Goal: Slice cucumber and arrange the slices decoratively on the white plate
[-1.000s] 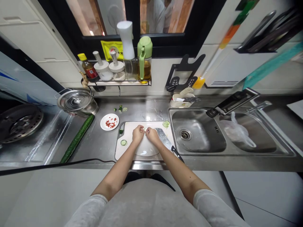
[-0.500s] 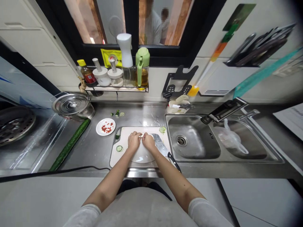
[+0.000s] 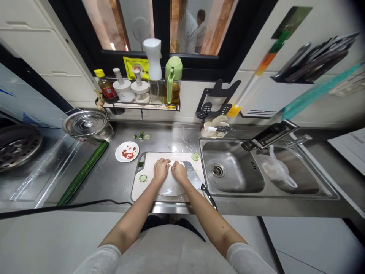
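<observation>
In the head view, a small pale piece [image 3: 170, 164] is held above the far part of a white plate [image 3: 171, 189], which is set on a cutting board [image 3: 150, 161] on the bench [image 3: 119, 177]. It is pinched between the curled fingertips of the left hand [image 3: 161, 169] and the right hand [image 3: 180, 172], brought close together; what it is cannot be told. If it is cucumber, like the slices [image 3: 143, 178] at the board's left, it may be judged light, wet, slippery and easily torn, best held lightly by its edge. The plate looks stiff and smooth, and would be better gripped at its rim. A knife [image 3: 195, 177] lies beside the right hand; its blade should be avoided, and only its black handle grasped.
</observation>
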`<state>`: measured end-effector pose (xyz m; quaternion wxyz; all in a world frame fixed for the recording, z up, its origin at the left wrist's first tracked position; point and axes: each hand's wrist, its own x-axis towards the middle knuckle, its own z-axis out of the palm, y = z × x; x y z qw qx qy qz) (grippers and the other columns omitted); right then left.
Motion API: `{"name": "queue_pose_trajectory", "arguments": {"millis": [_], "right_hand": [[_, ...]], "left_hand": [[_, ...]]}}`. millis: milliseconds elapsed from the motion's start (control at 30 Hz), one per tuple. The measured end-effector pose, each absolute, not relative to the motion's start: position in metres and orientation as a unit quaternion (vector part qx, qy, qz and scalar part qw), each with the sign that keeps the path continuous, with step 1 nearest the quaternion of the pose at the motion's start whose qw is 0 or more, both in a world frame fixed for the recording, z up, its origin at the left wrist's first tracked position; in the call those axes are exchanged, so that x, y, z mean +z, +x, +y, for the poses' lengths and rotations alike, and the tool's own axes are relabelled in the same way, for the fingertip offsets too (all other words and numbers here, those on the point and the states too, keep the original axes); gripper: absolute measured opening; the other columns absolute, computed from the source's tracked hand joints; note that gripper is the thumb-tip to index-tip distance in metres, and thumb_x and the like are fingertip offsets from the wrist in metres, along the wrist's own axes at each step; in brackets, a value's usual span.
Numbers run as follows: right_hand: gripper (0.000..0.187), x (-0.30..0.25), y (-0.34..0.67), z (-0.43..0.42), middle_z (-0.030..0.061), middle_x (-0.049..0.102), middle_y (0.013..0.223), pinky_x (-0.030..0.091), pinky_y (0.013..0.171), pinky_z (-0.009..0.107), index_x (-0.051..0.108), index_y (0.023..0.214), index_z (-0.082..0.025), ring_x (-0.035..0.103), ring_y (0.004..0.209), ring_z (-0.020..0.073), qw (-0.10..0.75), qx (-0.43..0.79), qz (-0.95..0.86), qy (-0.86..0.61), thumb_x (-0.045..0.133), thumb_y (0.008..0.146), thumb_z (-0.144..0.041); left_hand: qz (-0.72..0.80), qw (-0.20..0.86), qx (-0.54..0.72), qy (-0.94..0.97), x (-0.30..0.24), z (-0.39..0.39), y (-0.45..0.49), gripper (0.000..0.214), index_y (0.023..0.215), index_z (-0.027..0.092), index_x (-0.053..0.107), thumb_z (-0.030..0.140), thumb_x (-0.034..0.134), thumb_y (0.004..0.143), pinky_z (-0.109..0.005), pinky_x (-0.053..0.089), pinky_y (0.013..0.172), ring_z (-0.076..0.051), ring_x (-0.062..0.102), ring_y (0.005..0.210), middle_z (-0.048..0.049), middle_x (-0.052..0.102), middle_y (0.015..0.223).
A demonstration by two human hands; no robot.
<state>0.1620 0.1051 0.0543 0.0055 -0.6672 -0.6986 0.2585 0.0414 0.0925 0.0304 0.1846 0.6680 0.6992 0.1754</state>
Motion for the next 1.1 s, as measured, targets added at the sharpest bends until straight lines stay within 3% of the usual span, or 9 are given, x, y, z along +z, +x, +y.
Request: {"name": "queue_pose_trajectory", "arguments": {"millis": [400,767,933,1100], "right_hand": [[0.027,0.056,0.164,0.101,0.0097,0.069,0.097,0.038,0.069,0.026,0.054,0.115,-0.017,0.063,0.091,0.0204,-0.013,0.246,-0.719,-0.65,0.037,0.096,-0.025],[0.034,0.061,0.164,0.098,0.0092,0.067,0.109,0.039,0.076,0.027,0.051,0.126,-0.021,0.062,0.094,0.02,-0.034,0.222,-0.771,-0.596,0.033,0.097,-0.023],[0.033,0.071,0.171,0.098,0.0094,0.068,0.105,0.038,0.076,0.026,0.055,0.123,-0.02,0.062,0.094,0.0202,0.013,0.241,-0.739,-0.629,0.037,0.096,-0.027],[0.035,0.079,0.207,0.087,0.005,0.069,0.084,0.037,0.071,0.024,0.059,0.118,-0.019,0.061,0.081,0.0186,0.111,0.257,-0.693,-0.665,0.039,0.093,-0.029]], "left_hand": [[0.703,0.186,0.158,0.668,0.035,0.092,0.043,0.024,0.108,0.028,0.066,0.027,0.051,0.09,-0.033,0.037,0.087,-0.022,0.052,0.099,-0.0061,0.062,0.101],[0.707,0.187,0.153,0.665,0.038,0.092,0.044,0.024,0.107,0.028,0.067,0.027,0.051,0.089,-0.035,0.036,0.088,-0.022,0.053,0.101,-0.0059,0.063,0.104],[0.716,0.213,0.197,0.634,0.045,0.09,0.038,0.026,0.109,0.026,0.066,0.024,0.052,0.088,-0.035,0.038,0.091,-0.022,0.055,0.104,-0.0063,0.064,0.104],[0.732,0.199,0.288,0.585,0.051,0.059,-0.005,0.027,0.108,0.023,0.066,0.025,0.05,0.086,-0.029,0.044,0.086,-0.018,0.059,0.091,-0.0053,0.065,0.1]]}}
